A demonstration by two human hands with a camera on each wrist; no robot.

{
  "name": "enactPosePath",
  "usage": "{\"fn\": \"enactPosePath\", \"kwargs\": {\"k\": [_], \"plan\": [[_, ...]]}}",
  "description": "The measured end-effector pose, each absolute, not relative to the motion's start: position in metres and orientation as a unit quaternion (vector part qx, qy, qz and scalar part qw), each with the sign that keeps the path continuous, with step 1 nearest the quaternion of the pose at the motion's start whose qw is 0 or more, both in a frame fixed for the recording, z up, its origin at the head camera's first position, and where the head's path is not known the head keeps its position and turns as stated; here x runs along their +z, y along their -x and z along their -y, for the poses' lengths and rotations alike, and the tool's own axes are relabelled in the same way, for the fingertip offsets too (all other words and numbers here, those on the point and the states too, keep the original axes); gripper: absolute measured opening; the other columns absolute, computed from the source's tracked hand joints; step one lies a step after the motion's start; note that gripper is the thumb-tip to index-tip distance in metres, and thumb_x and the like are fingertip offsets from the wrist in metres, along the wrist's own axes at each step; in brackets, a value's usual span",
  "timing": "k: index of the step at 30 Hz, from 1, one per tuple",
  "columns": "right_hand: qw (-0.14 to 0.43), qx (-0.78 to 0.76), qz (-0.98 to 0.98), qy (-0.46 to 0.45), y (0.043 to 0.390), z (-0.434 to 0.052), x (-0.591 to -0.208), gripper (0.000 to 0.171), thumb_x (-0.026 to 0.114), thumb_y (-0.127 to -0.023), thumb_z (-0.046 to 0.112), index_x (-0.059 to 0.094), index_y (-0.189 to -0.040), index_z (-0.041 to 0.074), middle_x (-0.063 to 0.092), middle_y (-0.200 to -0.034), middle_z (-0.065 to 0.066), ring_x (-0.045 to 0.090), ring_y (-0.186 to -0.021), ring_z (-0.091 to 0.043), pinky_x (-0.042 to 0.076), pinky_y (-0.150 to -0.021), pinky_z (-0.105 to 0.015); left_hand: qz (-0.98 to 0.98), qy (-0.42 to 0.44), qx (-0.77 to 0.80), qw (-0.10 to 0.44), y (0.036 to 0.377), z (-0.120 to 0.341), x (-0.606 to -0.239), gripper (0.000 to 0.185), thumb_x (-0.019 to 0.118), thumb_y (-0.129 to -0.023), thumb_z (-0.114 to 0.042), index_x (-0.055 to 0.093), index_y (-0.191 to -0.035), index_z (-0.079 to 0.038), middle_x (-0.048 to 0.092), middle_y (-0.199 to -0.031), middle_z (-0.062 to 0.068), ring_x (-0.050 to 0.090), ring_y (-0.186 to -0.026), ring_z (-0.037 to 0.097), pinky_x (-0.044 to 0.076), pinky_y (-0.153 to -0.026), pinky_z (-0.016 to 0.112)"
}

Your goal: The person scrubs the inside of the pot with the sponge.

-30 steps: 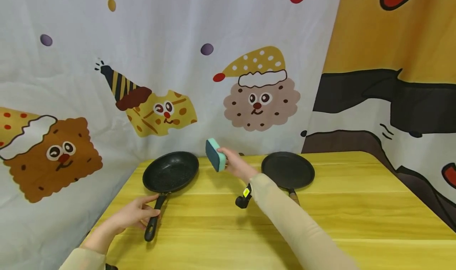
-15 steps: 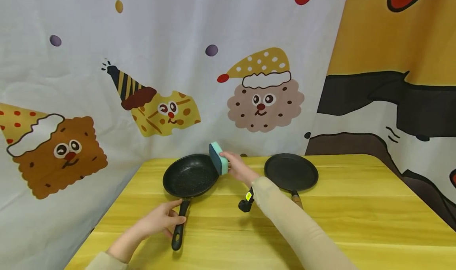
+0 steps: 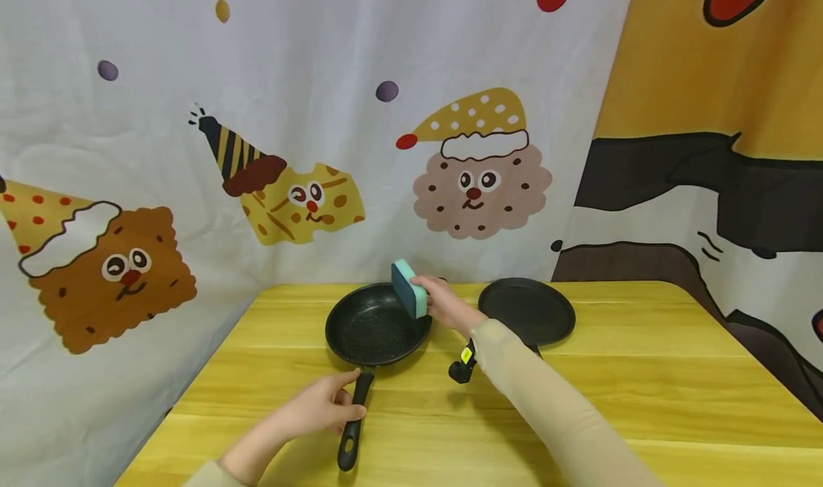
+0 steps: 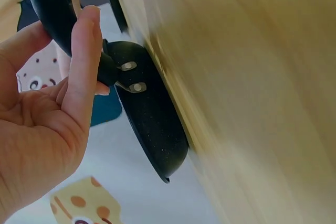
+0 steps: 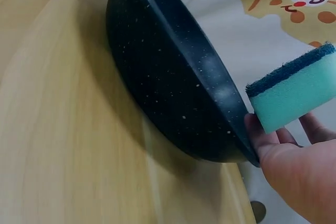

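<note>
Head view is showing no readable writing; only a small yellow tag (image 3: 466,355) on the black wrist camera at the right forearm is visible, its print too small to read. Counting: two black pans, one sponge, two hands. Going left to right, the left hand (image 3: 319,414) is gripping the black handle (image 3: 352,430) of the speckled frying pan (image 3: 376,325), fingers (image 4: 84,61) curling around it. That pan is resting on the yellow table (image 3: 643,387), at the table's centre toward 12 o'clock. Just at its 3 o'clock rim, the right hand (image 3: 450,307) is holding the teal sponge (image 3: 409,288), fingers clamping on it, dark scouring face turning toward the pan. At 3 o'clock of that hand, the flat black pan (image 3: 527,310) is lying near the backdrop. Compared with half a second earlier, the speckled pan and the left hand are sitting further right, closer to the sponge, whose edge is now overlapping the pan's rim.
</note>
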State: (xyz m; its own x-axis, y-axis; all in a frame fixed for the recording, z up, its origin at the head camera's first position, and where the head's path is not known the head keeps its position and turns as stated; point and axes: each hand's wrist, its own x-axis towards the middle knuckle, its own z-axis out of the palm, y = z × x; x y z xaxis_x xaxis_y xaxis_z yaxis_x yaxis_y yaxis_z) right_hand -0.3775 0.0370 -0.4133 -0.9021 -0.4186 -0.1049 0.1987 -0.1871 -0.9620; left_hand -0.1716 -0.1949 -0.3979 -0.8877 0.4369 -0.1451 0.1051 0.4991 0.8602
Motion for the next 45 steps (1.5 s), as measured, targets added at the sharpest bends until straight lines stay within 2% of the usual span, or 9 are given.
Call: {"fn": "enactPosePath", "kwargs": {"k": [6, 9, 12, 20, 27, 31, 34, 40, 45], "plan": [[0.205, -0.737, -0.635, 0.112, 0.373, -0.056, -0.415, 0.058, 0.051, -0.100, 0.023, 0.030, -0.149, 0.001, 0.040, -0.141, -0.018, 0.049, -0.111, -0.026, 0.043, -0.089, -0.037, -0.859, -0.170, 0.450, 0.175, 0.170, 0.176, -0.396, 0.076, 0.069, -0.091, -0.020, 0.028, -0.145, 0.016, 0.058, -0.064, 0.002, 0.056, -0.052, 0.021, 0.042, -0.048, 0.024], [0.202, -0.720, -0.651, 0.130, 0.372, -0.066, -0.416, 0.063, 0.051, -0.101, 0.025, 0.023, -0.152, 0.000, 0.036, -0.145, -0.019, 0.048, -0.112, -0.026, 0.040, -0.095, -0.039, -0.871, -0.177, 0.426, 0.168, 0.170, 0.167, -0.395, 0.076, 0.070, -0.091, -0.023, 0.030, -0.145, 0.013, 0.059, -0.064, 0.002, 0.057, -0.052, 0.021, 0.035, -0.046, 0.022], [0.196, -0.709, -0.664, 0.136, 0.374, -0.076, -0.417, 0.065, 0.051, -0.101, 0.026, 0.021, -0.152, 0.000, 0.036, -0.145, -0.019, 0.049, -0.108, -0.023, 0.040, -0.096, -0.039, -0.876, -0.185, 0.415, 0.165, 0.174, 0.159, -0.396, 0.076, 0.070, -0.091, -0.025, 0.032, -0.145, 0.012, 0.060, -0.064, 0.003, 0.055, -0.052, 0.018, 0.034, -0.045, 0.023], [0.157, -0.695, -0.689, 0.134, 0.385, -0.094, -0.417, 0.057, 0.052, -0.101, 0.026, 0.033, -0.147, 0.000, 0.039, -0.144, -0.019, 0.047, -0.116, -0.026, 0.037, -0.104, -0.045, -0.886, -0.192, 0.389, 0.167, 0.188, 0.134, -0.390, 0.076, 0.070, -0.091, -0.026, 0.032, -0.145, 0.013, 0.063, -0.062, 0.007, 0.061, -0.056, 0.029, 0.043, -0.048, 0.027], [0.117, -0.672, -0.721, 0.118, 0.395, -0.100, -0.423, 0.051, 0.054, -0.099, 0.027, 0.044, -0.144, 0.005, 0.046, -0.137, -0.017, 0.049, -0.105, -0.025, 0.043, -0.090, -0.039, -0.901, -0.197, 0.352, 0.159, 0.201, 0.120, -0.390, 0.078, 0.070, -0.091, -0.029, 0.033, -0.143, 0.015, 0.063, -0.057, 0.003, 0.058, -0.049, 0.018, 0.041, -0.047, 0.026], [0.081, -0.636, -0.758, 0.125, 0.398, -0.101, -0.424, 0.048, 0.057, -0.098, 0.029, 0.051, -0.140, 0.007, 0.050, -0.134, -0.015, 0.050, -0.101, -0.025, 0.044, -0.084, -0.036, -0.896, -0.194, 0.365, 0.159, 0.207, 0.117, -0.393, 0.077, 0.070, -0.091, -0.027, 0.032, -0.144, 0.015, 0.064, -0.060, 0.004, 0.062, -0.053, 0.022, 0.047, -0.049, 0.027], [0.063, -0.607, -0.781, 0.133, 0.400, -0.102, -0.425, 0.046, 0.058, -0.097, 0.030, 0.054, -0.138, 0.009, 0.052, -0.135, -0.012, 0.052, -0.104, -0.025, 0.044, -0.085, -0.036, -0.891, -0.192, 0.379, 0.161, 0.211, 0.115, -0.395, 0.076, 0.070, -0.091, -0.024, 0.031, -0.144, 0.015, 0.064, -0.060, 0.004, 0.065, -0.055, 0.026, 0.051, -0.051, 0.030], [0.064, -0.573, -0.802, 0.156, 0.400, -0.107, -0.420, 0.048, 0.058, -0.096, 0.030, 0.052, -0.140, 0.011, 0.052, -0.136, -0.013, 0.053, -0.110, -0.027, 0.044, -0.088, -0.040, -0.874, -0.182, 0.413, 0.178, 0.213, 0.110, -0.399, 0.077, 0.067, -0.093, -0.022, 0.026, -0.146, 0.014, 0.066, -0.061, 0.003, 0.066, -0.053, 0.026, 0.056, -0.053, 0.042], [0.060, -0.556, -0.811, 0.171, 0.400, -0.113, -0.407, 0.053, 0.058, -0.097, 0.031, 0.047, -0.144, 0.009, 0.049, -0.138, -0.013, 0.051, -0.115, -0.029, 0.044, -0.092, -0.043, -0.867, -0.175, 0.428, 0.187, 0.213, 0.107, -0.400, 0.079, 0.066, -0.095, -0.023, 0.020, -0.149, 0.011, 0.065, -0.062, 0.004, 0.065, -0.053, 0.024, 0.056, -0.054, 0.043]]}}
